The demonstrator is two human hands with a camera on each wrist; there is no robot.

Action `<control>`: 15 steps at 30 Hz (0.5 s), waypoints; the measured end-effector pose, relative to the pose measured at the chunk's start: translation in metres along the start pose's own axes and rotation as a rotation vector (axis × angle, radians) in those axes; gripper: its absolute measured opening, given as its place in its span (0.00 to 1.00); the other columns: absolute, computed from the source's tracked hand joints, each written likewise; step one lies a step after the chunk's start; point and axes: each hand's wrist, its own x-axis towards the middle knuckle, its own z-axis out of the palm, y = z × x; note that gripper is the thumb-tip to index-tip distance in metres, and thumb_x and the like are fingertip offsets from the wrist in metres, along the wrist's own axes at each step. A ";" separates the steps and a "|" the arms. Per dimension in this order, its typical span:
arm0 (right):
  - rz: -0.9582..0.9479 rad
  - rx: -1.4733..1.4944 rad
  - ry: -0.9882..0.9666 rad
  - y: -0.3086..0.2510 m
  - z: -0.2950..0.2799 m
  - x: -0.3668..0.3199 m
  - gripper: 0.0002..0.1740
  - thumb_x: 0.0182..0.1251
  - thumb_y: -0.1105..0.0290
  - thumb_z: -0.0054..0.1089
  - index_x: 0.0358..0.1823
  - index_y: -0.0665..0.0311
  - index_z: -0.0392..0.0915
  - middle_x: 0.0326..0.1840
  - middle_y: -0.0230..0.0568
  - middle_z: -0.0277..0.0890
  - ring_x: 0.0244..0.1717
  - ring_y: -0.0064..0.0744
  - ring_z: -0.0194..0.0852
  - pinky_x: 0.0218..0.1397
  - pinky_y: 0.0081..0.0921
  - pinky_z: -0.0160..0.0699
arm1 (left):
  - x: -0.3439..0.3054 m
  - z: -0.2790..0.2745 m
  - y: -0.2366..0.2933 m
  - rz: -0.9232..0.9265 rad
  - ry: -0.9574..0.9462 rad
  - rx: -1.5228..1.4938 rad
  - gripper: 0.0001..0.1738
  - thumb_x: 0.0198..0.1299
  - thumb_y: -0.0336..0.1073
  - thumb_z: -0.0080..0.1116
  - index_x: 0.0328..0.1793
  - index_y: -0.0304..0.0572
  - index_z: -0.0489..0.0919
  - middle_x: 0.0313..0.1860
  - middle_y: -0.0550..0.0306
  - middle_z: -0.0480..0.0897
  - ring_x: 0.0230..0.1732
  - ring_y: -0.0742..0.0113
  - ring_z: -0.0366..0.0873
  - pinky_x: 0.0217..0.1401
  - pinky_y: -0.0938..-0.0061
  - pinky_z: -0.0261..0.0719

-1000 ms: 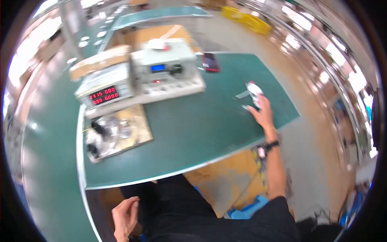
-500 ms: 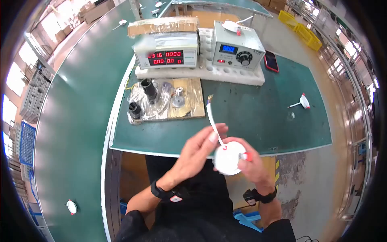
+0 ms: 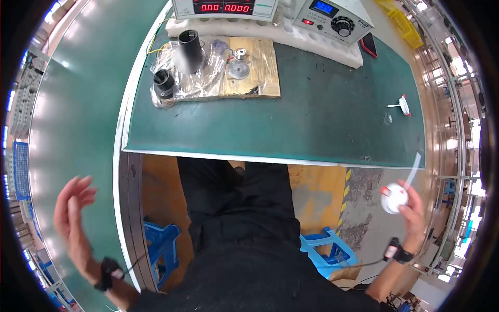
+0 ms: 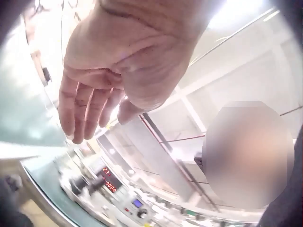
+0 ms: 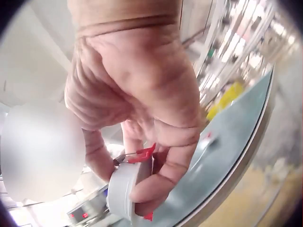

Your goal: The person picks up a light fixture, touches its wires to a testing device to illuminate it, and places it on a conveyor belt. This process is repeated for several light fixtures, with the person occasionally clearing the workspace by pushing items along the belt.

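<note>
Pinches white lamp (image 3: 393,199) in right grip (image 3: 414,214) | near counter's (image 3: 312,117) front right corner, cable (image 3: 414,170) toward it | with left grip (image 3: 74,208) empty

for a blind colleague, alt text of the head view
A person's right hand holds a round white fixture with a cable; the left hand is empty. Ahead, a green table bears another white fixture and two instruments with lit displays.

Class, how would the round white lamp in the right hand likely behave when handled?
The lamp is probably light, since the right hand alone holds it up. Its cable seems fairly stiff, sticking out straight. Being round, it might roll on edge, though its red clips could catch.
</note>
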 end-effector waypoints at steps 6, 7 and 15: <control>-0.225 0.299 0.668 0.055 -0.208 -0.032 0.26 0.78 0.60 0.57 0.72 0.64 0.73 0.68 0.38 0.76 0.70 0.27 0.71 0.73 0.27 0.68 | 0.025 -0.147 -0.035 -0.022 0.209 0.548 0.28 0.76 0.53 0.54 0.71 0.43 0.79 0.66 0.52 0.83 0.59 0.61 0.82 0.61 0.69 0.80; -0.187 0.205 0.673 0.061 -0.233 -0.025 0.26 0.81 0.59 0.54 0.73 0.65 0.72 0.68 0.38 0.76 0.69 0.25 0.73 0.71 0.28 0.70 | 0.037 -0.163 -0.031 0.050 0.242 0.568 0.30 0.76 0.56 0.50 0.73 0.44 0.77 0.68 0.52 0.81 0.64 0.60 0.80 0.66 0.65 0.77; -0.222 0.065 0.775 0.084 -0.281 0.000 0.26 0.81 0.56 0.56 0.71 0.65 0.74 0.65 0.35 0.79 0.64 0.26 0.76 0.69 0.27 0.71 | 0.029 -0.290 -0.025 -0.025 0.334 0.547 0.27 0.76 0.50 0.52 0.73 0.43 0.76 0.66 0.51 0.80 0.61 0.60 0.80 0.60 0.67 0.81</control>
